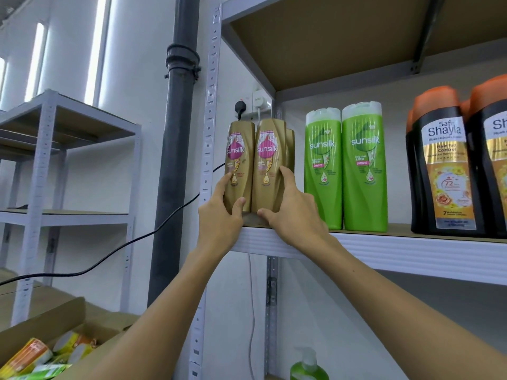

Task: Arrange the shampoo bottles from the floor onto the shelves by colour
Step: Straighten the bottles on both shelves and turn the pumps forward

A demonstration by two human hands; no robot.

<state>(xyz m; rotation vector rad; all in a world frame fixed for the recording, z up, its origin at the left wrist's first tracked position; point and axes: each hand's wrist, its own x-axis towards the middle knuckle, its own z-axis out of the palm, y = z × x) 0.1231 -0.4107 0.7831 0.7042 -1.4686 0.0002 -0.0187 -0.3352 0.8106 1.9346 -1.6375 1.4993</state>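
Two gold shampoo bottles stand side by side at the left end of the white shelf (384,250), with a third gold bottle (290,149) partly hidden behind them. My left hand (219,215) grips the left gold bottle (239,149) low down. My right hand (293,209) grips the right gold bottle (267,154) near its base. To their right stand two green shampoo bottles (323,165) (365,165), then black bottles with orange caps (441,165) at the far right.
A black pipe (178,160) runs down the wall left of the shelf post. A wall socket (252,105) with plugs and a black cable sits behind the gold bottles. A cardboard box (55,333) of packets lies lower left. A green pump bottle (308,366) stands on the shelf below.
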